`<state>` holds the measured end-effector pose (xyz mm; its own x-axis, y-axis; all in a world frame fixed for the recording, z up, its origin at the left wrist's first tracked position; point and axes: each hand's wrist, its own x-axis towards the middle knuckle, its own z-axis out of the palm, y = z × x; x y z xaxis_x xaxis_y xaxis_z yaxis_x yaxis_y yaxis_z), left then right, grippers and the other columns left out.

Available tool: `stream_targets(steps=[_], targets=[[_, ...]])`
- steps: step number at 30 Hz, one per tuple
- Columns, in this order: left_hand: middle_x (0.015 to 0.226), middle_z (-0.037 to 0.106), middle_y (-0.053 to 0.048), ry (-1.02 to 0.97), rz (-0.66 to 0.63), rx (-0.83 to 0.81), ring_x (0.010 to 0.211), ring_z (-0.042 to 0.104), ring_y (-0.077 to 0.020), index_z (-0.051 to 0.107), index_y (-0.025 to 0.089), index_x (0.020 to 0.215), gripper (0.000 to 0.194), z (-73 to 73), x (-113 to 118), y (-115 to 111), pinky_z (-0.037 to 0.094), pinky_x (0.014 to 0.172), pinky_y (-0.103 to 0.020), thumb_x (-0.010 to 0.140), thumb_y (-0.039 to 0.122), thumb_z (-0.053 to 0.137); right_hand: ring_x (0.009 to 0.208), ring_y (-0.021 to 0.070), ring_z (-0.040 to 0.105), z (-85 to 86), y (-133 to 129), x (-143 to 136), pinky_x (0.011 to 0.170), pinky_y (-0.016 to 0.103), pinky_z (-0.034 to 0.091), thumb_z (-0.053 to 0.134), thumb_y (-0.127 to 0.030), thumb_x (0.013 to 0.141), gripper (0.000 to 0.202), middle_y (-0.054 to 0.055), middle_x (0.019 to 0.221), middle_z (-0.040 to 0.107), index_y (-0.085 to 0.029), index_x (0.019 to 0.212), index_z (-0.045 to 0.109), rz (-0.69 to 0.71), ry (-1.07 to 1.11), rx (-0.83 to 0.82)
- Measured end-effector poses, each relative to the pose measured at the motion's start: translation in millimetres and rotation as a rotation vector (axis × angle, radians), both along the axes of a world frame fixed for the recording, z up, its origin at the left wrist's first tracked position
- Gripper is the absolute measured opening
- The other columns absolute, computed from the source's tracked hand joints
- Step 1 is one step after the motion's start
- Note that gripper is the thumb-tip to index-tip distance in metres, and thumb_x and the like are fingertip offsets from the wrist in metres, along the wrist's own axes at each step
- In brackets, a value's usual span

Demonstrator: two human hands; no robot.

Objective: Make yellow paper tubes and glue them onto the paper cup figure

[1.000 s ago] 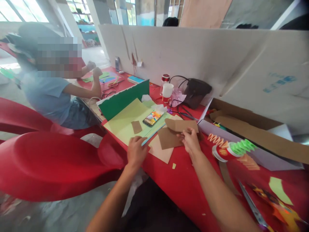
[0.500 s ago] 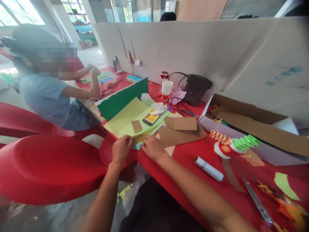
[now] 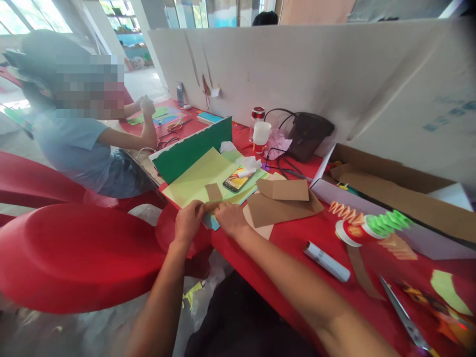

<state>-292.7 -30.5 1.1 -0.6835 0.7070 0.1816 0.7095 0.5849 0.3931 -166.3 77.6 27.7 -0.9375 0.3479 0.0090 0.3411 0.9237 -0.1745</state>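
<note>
My left hand (image 3: pixel 189 219) and my right hand (image 3: pixel 231 218) are close together over the near edge of the red table. The fingers of both are closed on a strip of yellow-brown paper (image 3: pixel 211 205) stretched between them. My fingers hide part of that paper. Just below it, a light blue piece of paper (image 3: pixel 212 223) shows at the table edge. Beyond my hands lie pale yellow-green sheets (image 3: pixel 193 174), with a small brown card piece (image 3: pixel 213 191) and a smartphone (image 3: pixel 236 179) on top. Brown cardboard (image 3: pixel 280 210) lies right of my right hand.
A green upright board (image 3: pixel 193 148) stands behind the sheets. To the right are a white tube (image 3: pixel 327 261), scissors (image 3: pixel 405 317), a paper-cup craft with folded springs (image 3: pixel 353 232) and an open box (image 3: pixel 390 218). A co-worker (image 3: pixel 70 139) sits at left, beyond a red chair (image 3: pixel 74 253).
Both hands have risen slightly and drawn a little closer, lifting the paper between them. The whole view has shifted a little. The co-worker's hands stay raised over the table.
</note>
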Motion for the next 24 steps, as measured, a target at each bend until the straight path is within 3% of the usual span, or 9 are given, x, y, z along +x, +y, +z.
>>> stream_targets(steps=[6, 10, 15, 20, 24], targets=[[0.104, 0.075, -0.008, 0.065, -0.149, -0.027, 0.106, 0.062, -0.0271, 0.072, 0.023, 0.102, 0.023, 5.6, 11, -2, 0.044, 0.096, -0.034, 0.082, 0.024, 0.06, 0.095, 0.0252, 0.071, -2.3, 1, 0, 0.078, 0.035, 0.056, 0.037, -0.011, 0.101, 0.03, 0.016, 0.109, 0.07, -0.013, 0.11, 0.066, -0.056, 0.011, 0.012], [0.113, 0.074, -0.009, 0.093, -0.121, -0.044, 0.11, 0.059, -0.0287, 0.072, 0.024, 0.112, 0.032, 6.6, 9, 6, 0.047, 0.089, -0.035, 0.087, 0.021, 0.052, 0.098, 0.0252, 0.071, 1.2, 1, -1, 0.079, 0.035, 0.057, 0.034, -0.011, 0.101, 0.031, 0.016, 0.109, 0.069, -0.014, 0.117, 0.061, -0.053, 0.045, 0.019], [0.113, 0.076, -0.006, 0.052, -0.15, -0.129, 0.108, 0.063, -0.0256, 0.076, 0.027, 0.111, 0.042, 13.8, -14, 24, 0.048, 0.087, -0.03, 0.081, 0.011, 0.05, 0.098, 0.0255, 0.07, 8.0, 7, 1, 0.079, 0.035, 0.057, 0.029, -0.012, 0.103, 0.033, 0.017, 0.108, 0.069, -0.013, 0.121, 0.056, -0.083, 0.08, 0.022], [0.104, 0.078, -0.008, -0.002, -0.14, -0.211, 0.096, 0.069, -0.0255, 0.076, 0.024, 0.113, 0.035, 25.0, -34, 32, 0.048, 0.077, -0.029, 0.09, 0.028, 0.049, 0.103, 0.0232, 0.067, 12.6, 27, 22, 0.084, 0.032, 0.053, 0.033, -0.009, 0.1, 0.031, 0.013, 0.111, 0.069, -0.016, 0.121, 0.055, -0.035, 0.147, 0.01], [0.113, 0.077, -0.005, -0.01, -0.142, -0.265, 0.099, 0.07, -0.0268, 0.079, 0.031, 0.107, 0.031, 32.8, -28, 39, 0.047, 0.072, -0.028, 0.082, 0.04, 0.063, 0.104, 0.0225, 0.064, 14.9, 41, 41, 0.088, 0.03, 0.05, 0.037, -0.004, 0.095, 0.032, 0.011, 0.109, 0.069, -0.016, 0.116, 0.057, 0.029, 0.185, -0.006]])
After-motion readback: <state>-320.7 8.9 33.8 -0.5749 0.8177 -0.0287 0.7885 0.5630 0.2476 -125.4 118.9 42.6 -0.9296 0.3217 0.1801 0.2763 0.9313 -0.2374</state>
